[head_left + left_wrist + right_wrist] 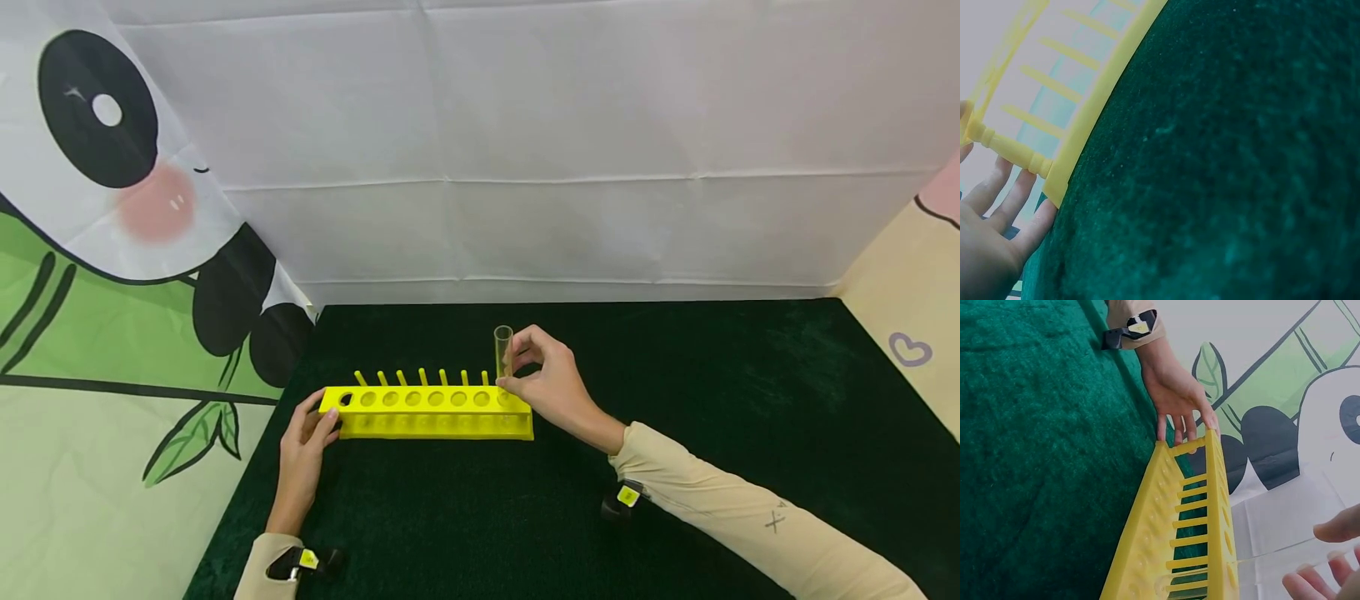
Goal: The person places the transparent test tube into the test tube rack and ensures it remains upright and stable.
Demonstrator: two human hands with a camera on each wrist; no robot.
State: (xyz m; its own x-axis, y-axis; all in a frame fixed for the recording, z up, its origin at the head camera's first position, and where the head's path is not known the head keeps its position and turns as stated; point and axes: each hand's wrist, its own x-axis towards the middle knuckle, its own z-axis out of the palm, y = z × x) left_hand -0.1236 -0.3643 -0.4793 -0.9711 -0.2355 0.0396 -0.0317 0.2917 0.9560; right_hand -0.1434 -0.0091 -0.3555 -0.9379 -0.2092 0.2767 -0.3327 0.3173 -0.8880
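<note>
A yellow test tube rack (437, 424) stands lengthwise across the dark green cloth. My left hand (302, 454) grips its left end, the thumb at the front edge of the top plate; in the left wrist view, fingers (1017, 194) touch the end post and the base. At the other end, my right hand (558, 385) pinches a clear test tube (503, 340) between thumb and fingers. The tube stands upright in the rightmost hole. In the right wrist view, the tube's lower part (1188, 579) passes through the top plate towards the base.
A row of yellow pegs (442, 377) sticks up along the rack's back side. Green cloth (720, 392) covers the table around it. A white sheet (562, 233) hangs behind the table, and a panda-print sheet (97, 333) hangs on the left.
</note>
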